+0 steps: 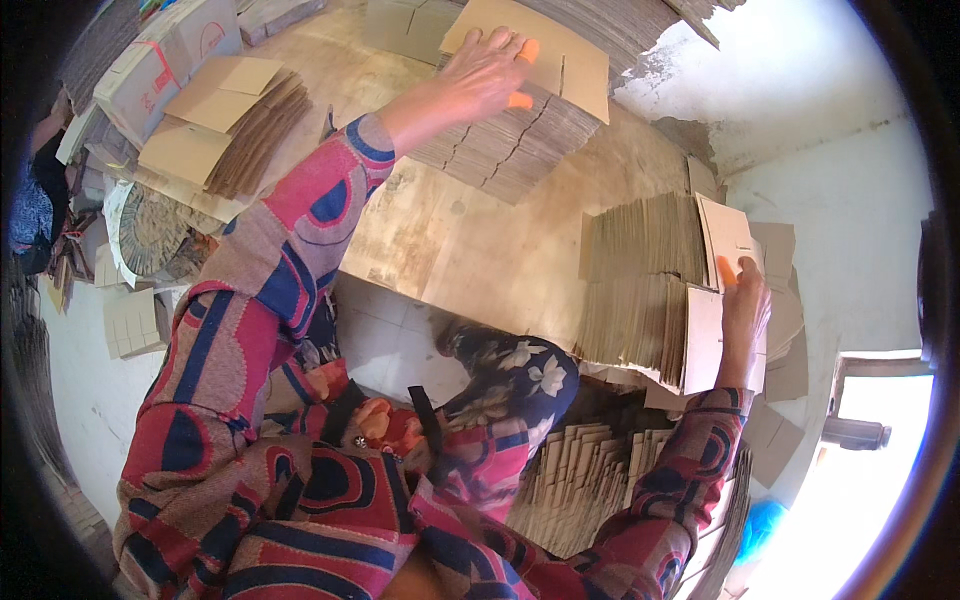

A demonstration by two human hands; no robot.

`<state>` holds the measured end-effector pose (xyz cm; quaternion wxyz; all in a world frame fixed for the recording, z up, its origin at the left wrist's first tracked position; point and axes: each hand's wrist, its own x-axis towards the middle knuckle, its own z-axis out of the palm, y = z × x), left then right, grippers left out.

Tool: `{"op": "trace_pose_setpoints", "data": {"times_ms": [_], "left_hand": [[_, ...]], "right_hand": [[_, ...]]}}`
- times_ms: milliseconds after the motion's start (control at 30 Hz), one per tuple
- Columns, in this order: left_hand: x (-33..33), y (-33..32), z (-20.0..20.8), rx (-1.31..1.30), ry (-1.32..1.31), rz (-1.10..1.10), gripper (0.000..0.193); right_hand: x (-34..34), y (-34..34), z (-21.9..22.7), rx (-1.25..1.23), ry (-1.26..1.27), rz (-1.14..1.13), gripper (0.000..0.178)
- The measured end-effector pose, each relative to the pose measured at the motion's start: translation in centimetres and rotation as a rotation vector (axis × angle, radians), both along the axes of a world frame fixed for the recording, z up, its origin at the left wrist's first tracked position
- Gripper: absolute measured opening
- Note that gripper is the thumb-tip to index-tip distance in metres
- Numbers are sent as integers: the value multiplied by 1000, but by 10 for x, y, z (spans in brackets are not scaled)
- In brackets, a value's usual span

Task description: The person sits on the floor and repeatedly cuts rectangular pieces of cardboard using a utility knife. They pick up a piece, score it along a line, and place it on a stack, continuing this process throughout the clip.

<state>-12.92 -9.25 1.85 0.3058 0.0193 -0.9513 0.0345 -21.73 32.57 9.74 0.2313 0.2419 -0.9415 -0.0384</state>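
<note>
In the head view, the left hand [483,77] lay on top of the far stack of brown card [575,62], near the far edge of the wooden table [430,240]. Its palm was down and its fingers were spread apart — it was not wrapped around anything. Orange covers [520,100] sat on two of its finger ends.

The right hand [743,308] was at the right stack of brown card [640,315], by the table's near right corner. Those sheets stood up on edge in two rows, and the hand was at their outer face, on the side away from the left hand. I could not tell if it held a sheet or only touched one.

The two stacks stood well apart, with bare wood between them. Another card pile [225,130] lay by the table's left edge, beside a white box [160,75] with red marks.
</note>
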Motion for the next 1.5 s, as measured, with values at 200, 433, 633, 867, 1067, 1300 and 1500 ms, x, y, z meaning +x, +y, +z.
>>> {"op": "trace_pose_setpoints", "data": {"times_ms": [200, 433, 633, 867, 1067, 1300, 1500], "left_hand": [[-25, -26, -21, -150, 63, -158, 10], [0, -24, 14, -83, 352, -284, 16], [74, 26, 75, -279, 493, -258, 30], [185, 85, 100, 26, 81, -336, 26], [182, 85, 38, 371, -252, -366, 7], [143, 70, -36, 453, -381, -183, 4], [134, 70, -41, 459, -372, -176, 1]], "right_hand": [[-25, 11, -21, 147, -225, 51, 37], [-37, 17, -12, -64, -86, 133, 17], [-35, 23, -8, 148, 276, -79, 22], [27, 5, 78, -146, 528, -50, 26], [61, -24, 97, -600, 252, 130, 27], [74, -36, 72, -796, -132, 271, 29], [56, -35, 19, -416, -91, 217, 20]]}}
